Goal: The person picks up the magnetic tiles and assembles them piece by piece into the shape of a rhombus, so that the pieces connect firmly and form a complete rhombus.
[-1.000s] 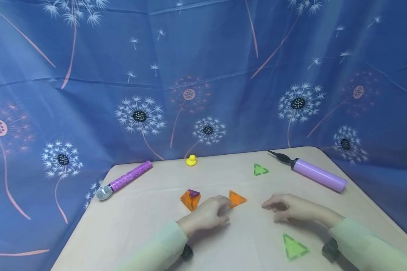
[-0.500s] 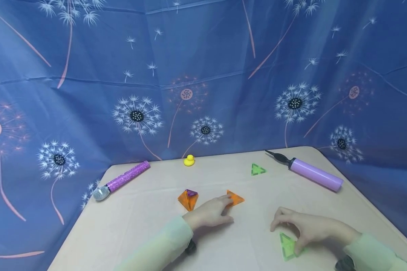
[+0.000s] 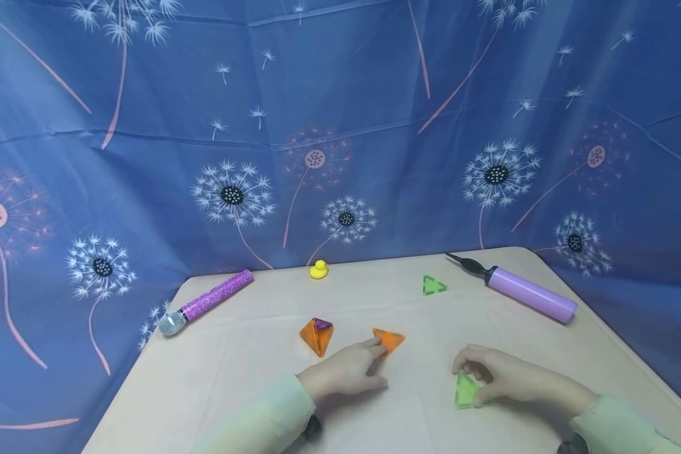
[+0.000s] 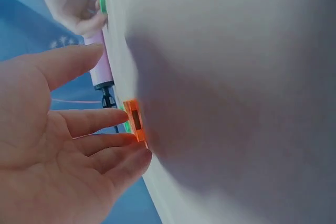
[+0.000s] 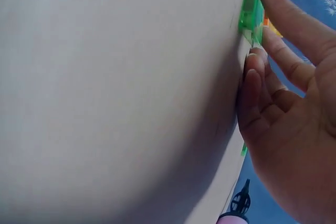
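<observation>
My left hand (image 3: 343,369) reaches over the table, its fingertips resting on an orange translucent triangular magnetic tile (image 3: 389,341). In the left wrist view the fingers are nearly straight against that tile's edge (image 4: 135,120), and the thumb is spread apart. To the right, my right hand (image 3: 507,375) holds a green triangular magnetic tile (image 3: 465,392) between thumb and fingers, flat on or close to the table. The right wrist view shows the thumb against this green tile (image 5: 252,3), with the other fingers bent near the tabletop. Left of the left hand sits an orange-and-purple tile pyramid (image 3: 316,337).
A second green triangular tile (image 3: 434,285) lies farther back. Along the back are a yellow toy duck (image 3: 319,270), a purple glitter microphone (image 3: 215,297) at left and a lilac hand pump (image 3: 530,294) at right. A blue dandelion-print curtain (image 3: 340,126) hangs behind the table.
My right hand has come toward the near green tile, taken hold of it, and slid it left and away from me. The orange tile has shifted slightly toward me under the left fingertips.
</observation>
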Tool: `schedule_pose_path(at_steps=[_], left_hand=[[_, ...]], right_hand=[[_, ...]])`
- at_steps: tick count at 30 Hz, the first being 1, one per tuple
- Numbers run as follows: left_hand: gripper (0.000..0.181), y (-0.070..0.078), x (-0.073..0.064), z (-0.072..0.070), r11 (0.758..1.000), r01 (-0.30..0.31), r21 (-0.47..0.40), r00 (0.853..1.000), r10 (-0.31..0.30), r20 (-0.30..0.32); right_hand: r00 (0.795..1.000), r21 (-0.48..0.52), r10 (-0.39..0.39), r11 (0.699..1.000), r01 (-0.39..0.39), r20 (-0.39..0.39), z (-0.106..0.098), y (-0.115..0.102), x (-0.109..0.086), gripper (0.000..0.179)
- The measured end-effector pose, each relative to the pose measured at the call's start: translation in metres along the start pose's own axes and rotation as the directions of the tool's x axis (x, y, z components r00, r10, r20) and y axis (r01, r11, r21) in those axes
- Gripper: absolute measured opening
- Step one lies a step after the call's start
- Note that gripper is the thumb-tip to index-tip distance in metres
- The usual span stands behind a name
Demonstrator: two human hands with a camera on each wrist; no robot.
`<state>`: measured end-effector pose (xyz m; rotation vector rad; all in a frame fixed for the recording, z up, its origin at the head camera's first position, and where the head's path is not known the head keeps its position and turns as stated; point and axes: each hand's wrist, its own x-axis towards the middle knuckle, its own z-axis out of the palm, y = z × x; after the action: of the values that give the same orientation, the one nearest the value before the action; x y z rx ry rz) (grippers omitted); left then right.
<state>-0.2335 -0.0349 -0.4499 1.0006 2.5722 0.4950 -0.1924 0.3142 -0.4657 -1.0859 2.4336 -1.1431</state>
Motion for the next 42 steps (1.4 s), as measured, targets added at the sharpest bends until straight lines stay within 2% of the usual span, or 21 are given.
schedule_pose_path(at_steps=[7, 12, 16, 22, 26, 30, 35, 42], left_hand=[[0.067, -0.003, 0.0, -0.002, 0.997, -0.043, 0.065, 0.999, 0.045, -0.026], [0.067, -0.006, 0.001, -0.003, 0.994, -0.071, 0.085, 0.997, 0.073, -0.012], [0.067, -0.009, 0.001, -0.003, 0.994, -0.088, 0.071, 0.996, 0.088, -0.001], [0.062, -0.012, -0.001, -0.001, 0.99, -0.132, 0.046, 0.991, 0.132, 0.005], [0.062, -0.011, -0.006, 0.0, 0.981, -0.167, 0.096, 0.986, 0.167, 0.004], [0.065, -0.009, -0.01, 0.001, 0.973, -0.19, 0.132, 0.981, 0.192, 0.003], [0.066, -0.009, -0.01, 0.005, 0.964, -0.2, 0.173, 0.979, 0.204, -0.008], [0.065, -0.009, -0.01, 0.008, 0.955, -0.189, 0.231, 0.979, 0.202, -0.036]], right_hand=[[0.998, 0.014, 0.062, 0.998, -0.062, -0.033, 0.002, 0.001, -0.001, 0.064], [0.996, -0.013, 0.066, 0.998, -0.066, -0.054, 0.002, 0.001, 0.002, 0.062], [0.989, -0.06, 0.119, 0.99, -0.125, -0.09, 0.002, 0.002, 0.012, 0.061], [0.962, -0.195, 0.197, 0.953, -0.233, -0.189, 0.002, 0.003, 0.038, 0.062], [0.932, -0.185, 0.251, 0.935, -0.304, -0.263, 0.003, 0.004, 0.062, 0.063], [0.906, -0.17, 0.295, 0.919, -0.356, -0.302, 0.001, 0.008, 0.086, 0.066], [0.898, -0.152, 0.314, 0.916, -0.372, -0.308, -0.001, 0.013, 0.112, 0.067], [0.897, -0.085, 0.297, 0.936, -0.341, -0.328, 0.001, 0.012, 0.137, 0.065]])
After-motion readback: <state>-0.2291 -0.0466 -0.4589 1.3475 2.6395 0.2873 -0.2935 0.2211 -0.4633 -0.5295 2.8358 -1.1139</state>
